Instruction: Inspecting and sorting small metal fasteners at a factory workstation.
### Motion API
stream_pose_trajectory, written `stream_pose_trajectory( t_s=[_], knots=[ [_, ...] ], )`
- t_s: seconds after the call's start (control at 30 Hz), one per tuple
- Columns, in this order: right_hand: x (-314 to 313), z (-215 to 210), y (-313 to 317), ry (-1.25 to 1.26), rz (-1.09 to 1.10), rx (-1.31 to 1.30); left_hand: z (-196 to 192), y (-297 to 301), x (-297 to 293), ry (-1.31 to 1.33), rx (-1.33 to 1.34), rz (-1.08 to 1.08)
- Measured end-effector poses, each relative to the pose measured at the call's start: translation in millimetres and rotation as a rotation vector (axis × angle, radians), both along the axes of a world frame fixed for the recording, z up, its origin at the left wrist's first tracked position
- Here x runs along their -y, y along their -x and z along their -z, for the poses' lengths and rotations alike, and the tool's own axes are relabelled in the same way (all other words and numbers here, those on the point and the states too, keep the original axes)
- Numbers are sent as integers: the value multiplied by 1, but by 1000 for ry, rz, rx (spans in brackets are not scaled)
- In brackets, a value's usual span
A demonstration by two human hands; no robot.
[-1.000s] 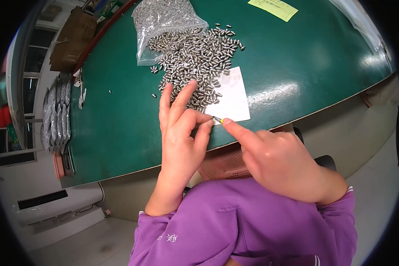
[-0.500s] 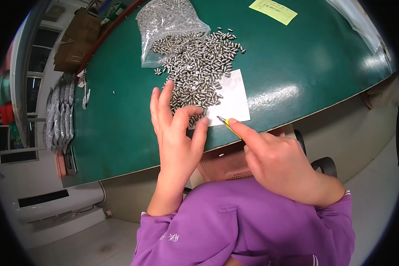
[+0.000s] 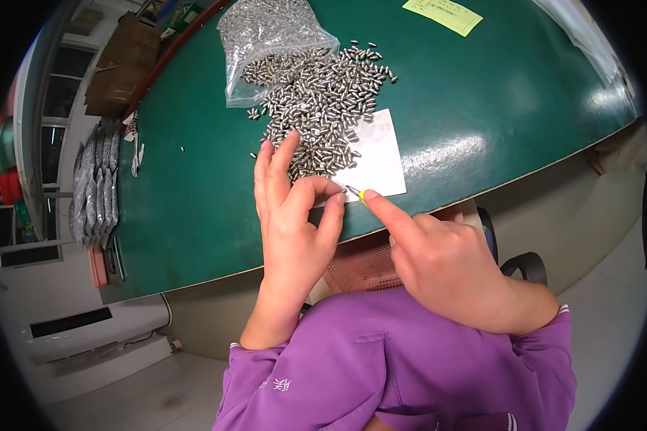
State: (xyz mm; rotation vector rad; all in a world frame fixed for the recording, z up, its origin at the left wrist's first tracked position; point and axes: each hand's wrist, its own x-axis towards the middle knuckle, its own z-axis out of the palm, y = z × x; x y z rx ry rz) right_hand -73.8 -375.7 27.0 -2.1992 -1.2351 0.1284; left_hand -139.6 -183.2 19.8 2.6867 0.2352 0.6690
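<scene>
My left hand is closed in a pinch, thumb and forefinger on a small silvery metal piece; its other fingers stretch out over the near side of a heap of such bullet-shaped pieces. A slim pointed tool with a yellow handle is gripped in my right hand, the forefinger lying along it. Its dark metal tip meets or nearly meets the pinched piece. Most of the handle is hidden under my fingers. Beneath both hands lies a white sheet, partly under the heap.
An open clear plastic bag spills more metal pieces onto the green tabletop. A yellow slip of paper lies at the far right. Stacked filled bags stand at the left. Below the table edge is a pink perforated basket.
My left hand has moved right and closed its thumb and forefinger on a metal piece. My right hand has shifted slightly left, bringing the tool's tip up to it.
</scene>
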Motion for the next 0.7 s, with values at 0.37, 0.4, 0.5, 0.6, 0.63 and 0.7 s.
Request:
stream_pose_trajectory(
  t_s=[0.37, 0.4, 0.5, 0.6, 0.63, 0.7],
  knots=[
    [0, 3, 0, 10, -22, 18, 3, -2, 0, -12, 10, 17],
    [1, 2, -1, 32, -38, 23, 4, -1, 0, -5, 8, 17],
    [1, -4, -8, 41, -75, -42, 2, -3, -1, 34, 8, 46],
    [-2, -14, -10, 96, -125, -26, 2, -2, -2, 36, 11, 44],
    [-2, -15, -9, 95, -123, -24, 2, -2, -2, 36, 13, 45],
    [-2, -16, -7, 129, -85, -14, 2, -2, -3, 44, -10, 35]
  ],
)
